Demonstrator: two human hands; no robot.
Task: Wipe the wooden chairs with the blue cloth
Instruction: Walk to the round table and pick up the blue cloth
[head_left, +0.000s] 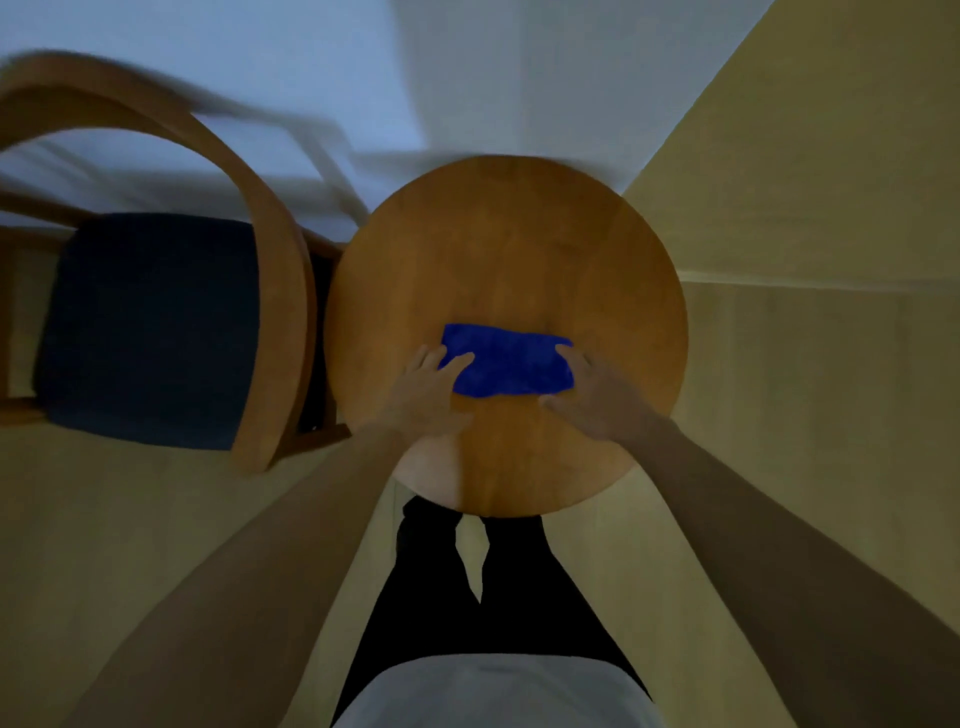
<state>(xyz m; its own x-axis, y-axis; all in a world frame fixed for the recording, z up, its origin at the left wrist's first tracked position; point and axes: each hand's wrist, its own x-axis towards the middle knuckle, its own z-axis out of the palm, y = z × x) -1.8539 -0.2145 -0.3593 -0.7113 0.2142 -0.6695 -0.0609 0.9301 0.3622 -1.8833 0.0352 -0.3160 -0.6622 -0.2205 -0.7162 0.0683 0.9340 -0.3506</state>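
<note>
A folded blue cloth (506, 359) lies flat on a round wooden seat top (509, 234) straight in front of me. My left hand (426, 395) rests at the cloth's left end, its fingers laid out over the edge. At the right end, my right hand (592, 400) holds the cloth between its fingers above and its thumb along the near edge. To the left stands a wooden chair (275, 291) with a curved backrest and a dark blue seat pad (150, 327).
The chair's frame nearly touches the round top on its left side. A pale wall (311, 78) runs behind both pieces. Yellowish floor (810, 389) spreads to the right and near left. My dark-trousered legs (467, 597) stand just under the round top's near edge.
</note>
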